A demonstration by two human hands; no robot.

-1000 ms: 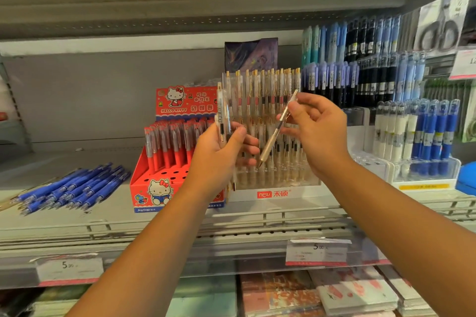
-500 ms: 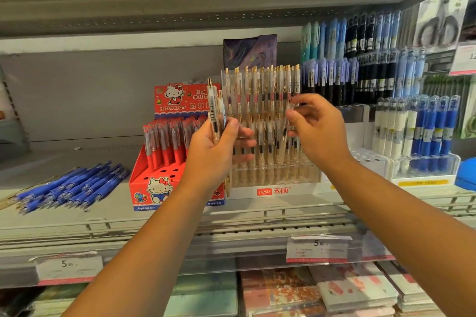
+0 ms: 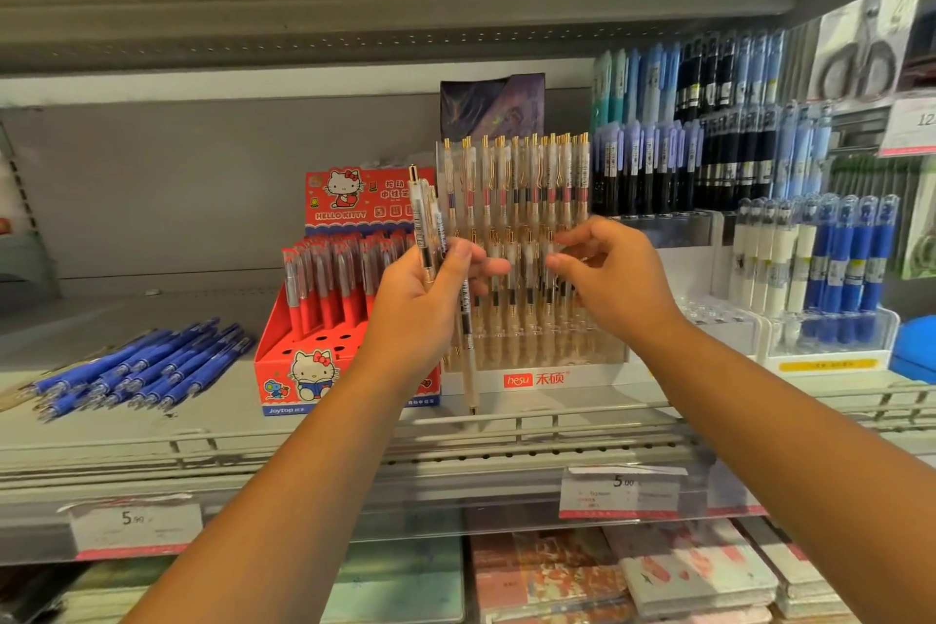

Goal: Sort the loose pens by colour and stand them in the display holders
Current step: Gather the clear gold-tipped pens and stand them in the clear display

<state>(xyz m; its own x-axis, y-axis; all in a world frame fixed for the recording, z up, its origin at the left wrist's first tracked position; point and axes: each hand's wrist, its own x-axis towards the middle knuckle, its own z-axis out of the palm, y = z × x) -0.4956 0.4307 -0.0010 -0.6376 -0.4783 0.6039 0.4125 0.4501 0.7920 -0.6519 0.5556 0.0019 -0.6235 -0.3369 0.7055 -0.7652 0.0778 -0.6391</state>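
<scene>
My left hand (image 3: 415, 309) is shut on a small bundle of clear pens with gold clips (image 3: 424, 223), held upright in front of the clear display holder (image 3: 537, 379). One pen from the bundle (image 3: 468, 350) hangs lower, its tip below the holder's base. My right hand (image 3: 615, 279) hovers at the holder's front rows with fingers apart and nothing in them. The holder is packed with clear gold-clip pens standing in tiers. A pile of loose blue pens (image 3: 142, 370) lies on the shelf at the left.
A red Hello Kitty box (image 3: 299, 372) with red pens and several vacant holes stands left of the clear holder. At the right is a clear stand (image 3: 830, 355) with white and blue pens. Dark and blue pens (image 3: 709, 157) stand behind. A wire rail (image 3: 557, 426) edges the shelf.
My right hand carried a single clear pen to the holder, let it go there, and now has drawn back with nothing in it. The left hand's bundle rose slightly.
</scene>
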